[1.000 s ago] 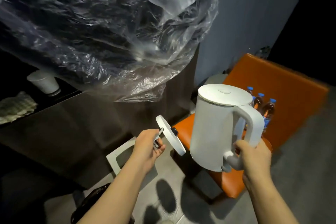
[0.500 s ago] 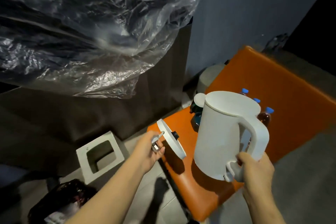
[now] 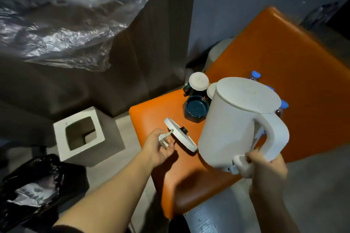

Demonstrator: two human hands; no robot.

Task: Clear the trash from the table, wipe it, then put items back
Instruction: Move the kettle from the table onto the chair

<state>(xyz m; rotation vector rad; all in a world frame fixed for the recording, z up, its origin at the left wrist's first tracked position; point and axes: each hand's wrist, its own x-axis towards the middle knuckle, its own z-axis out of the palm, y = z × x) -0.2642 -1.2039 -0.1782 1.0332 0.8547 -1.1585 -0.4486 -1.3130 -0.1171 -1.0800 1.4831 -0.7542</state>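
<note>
My right hand [image 3: 265, 168] grips the handle of a white electric kettle [image 3: 236, 119], which hangs tilted just above the orange seat [image 3: 157, 117]. My left hand [image 3: 160, 149] holds the kettle's plug [image 3: 164, 141], and the round white base [image 3: 180, 135] hangs tilted beside it over the seat's front left part. Behind the kettle on the seat stand dark mugs with white lids [image 3: 198, 81], a dark blue dish [image 3: 196, 108] and blue-capped bottles [image 3: 255, 74], partly hidden by the kettle.
A white square bin [image 3: 79, 134] stands on the floor left of the seat. A black trash bag [image 3: 32, 191] lies at the lower left. Clear plastic sheeting [image 3: 66, 15] hangs over the upper left, in front of a dark cabinet wall [image 3: 151, 43].
The view has swung down and right, toward the orange seat. Both hands have lowered the kettle and its base closer to the seat.
</note>
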